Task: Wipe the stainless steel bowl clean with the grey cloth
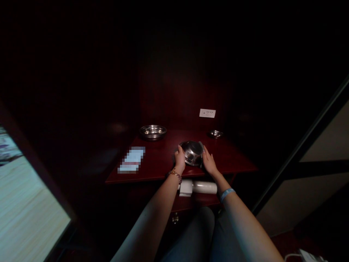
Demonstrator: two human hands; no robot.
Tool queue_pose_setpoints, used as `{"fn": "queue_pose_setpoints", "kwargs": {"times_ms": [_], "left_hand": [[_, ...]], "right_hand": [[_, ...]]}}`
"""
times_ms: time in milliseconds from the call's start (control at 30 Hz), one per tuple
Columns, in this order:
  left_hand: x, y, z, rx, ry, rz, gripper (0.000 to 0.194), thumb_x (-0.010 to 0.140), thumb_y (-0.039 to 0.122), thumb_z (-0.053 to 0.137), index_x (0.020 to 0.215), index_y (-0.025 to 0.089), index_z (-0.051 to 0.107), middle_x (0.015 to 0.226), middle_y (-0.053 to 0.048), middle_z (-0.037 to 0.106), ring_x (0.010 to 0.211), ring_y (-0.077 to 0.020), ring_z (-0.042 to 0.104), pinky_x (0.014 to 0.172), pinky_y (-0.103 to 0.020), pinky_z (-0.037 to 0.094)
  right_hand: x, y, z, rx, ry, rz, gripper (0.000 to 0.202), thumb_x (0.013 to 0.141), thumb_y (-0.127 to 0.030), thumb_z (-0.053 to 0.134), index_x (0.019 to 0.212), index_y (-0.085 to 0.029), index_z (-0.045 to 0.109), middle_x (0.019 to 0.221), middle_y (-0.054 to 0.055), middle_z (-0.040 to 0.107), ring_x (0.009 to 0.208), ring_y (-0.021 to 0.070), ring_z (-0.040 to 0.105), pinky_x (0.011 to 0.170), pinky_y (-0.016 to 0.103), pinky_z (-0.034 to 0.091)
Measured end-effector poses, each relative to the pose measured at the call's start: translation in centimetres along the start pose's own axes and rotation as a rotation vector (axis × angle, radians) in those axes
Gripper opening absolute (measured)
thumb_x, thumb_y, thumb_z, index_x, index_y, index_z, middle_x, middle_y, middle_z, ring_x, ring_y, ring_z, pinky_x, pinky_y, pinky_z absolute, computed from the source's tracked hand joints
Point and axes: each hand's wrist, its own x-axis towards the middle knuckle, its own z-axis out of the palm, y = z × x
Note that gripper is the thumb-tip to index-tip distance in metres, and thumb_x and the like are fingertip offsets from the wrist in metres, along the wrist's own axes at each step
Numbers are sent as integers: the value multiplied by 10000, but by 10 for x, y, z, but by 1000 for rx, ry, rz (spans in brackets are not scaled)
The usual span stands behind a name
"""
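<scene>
A shiny metal bowl (193, 153) is held between my two hands over the dark red shelf (160, 160), tilted and seemingly with its base toward me. My left hand (180, 159) grips its left side, thumb on top. On the opposite side, my right hand (209, 161) presses its fingers along the rim. Something pale and thin shows by the right fingers; I cannot make out what it is. At the back left of the shelf sits a wider metal dish (153, 135), perhaps stacked. A small metal bowl (216, 134) stands at the back right.
A blurred-out pale sheet (132, 160) lies on the shelf's left side. White sockets (207, 113) are set in the back wall. Below the shelf are a pale roll (204, 187) and a small white box (185, 188). Dark panels close in both sides.
</scene>
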Motion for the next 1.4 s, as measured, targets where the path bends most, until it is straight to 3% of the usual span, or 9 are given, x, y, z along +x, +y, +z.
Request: {"fn": "queue_pose_setpoints", "kwargs": {"times_ms": [100,267,567,1133,1400], "left_hand": [[0,0,0,4,1,-6,520,783,618,573,543,194,389,475,57,390,443,-70,377,460,-203,302],[2,-2,-1,-20,-3,-27,516,750,654,586,599,174,471,514,42,459,478,-84,451,503,-209,353],[5,-3,-3,-59,2,-42,559,752,694,533,758,139,591,695,-35,618,614,-137,585,603,-262,437],[0,5,-2,-83,37,4,489,820,631,505,745,156,595,711,-36,630,633,-131,585,616,-248,440],[4,2,-4,-94,69,2,557,749,716,519,702,163,563,649,-13,581,606,-131,555,594,-251,431]], "right_hand": [[-2,11,3,112,75,14,568,946,-530,279,1456,-293,358,1436,38,501,1305,233,492,1105,440,368],[0,20,1,177,128,39,483,919,-498,399,1352,-311,505,1243,12,652,1167,204,606,1024,375,459],[-5,15,-7,148,96,94,428,896,-428,427,1209,-230,641,1119,52,713,1057,218,660,961,371,484],[-8,11,-11,161,146,177,436,840,-431,435,1039,-179,731,1021,86,747,987,239,682,874,320,496],[-10,12,-13,195,138,178,442,808,-474,455,863,-154,755,806,72,748,779,219,688,698,279,495]]}}
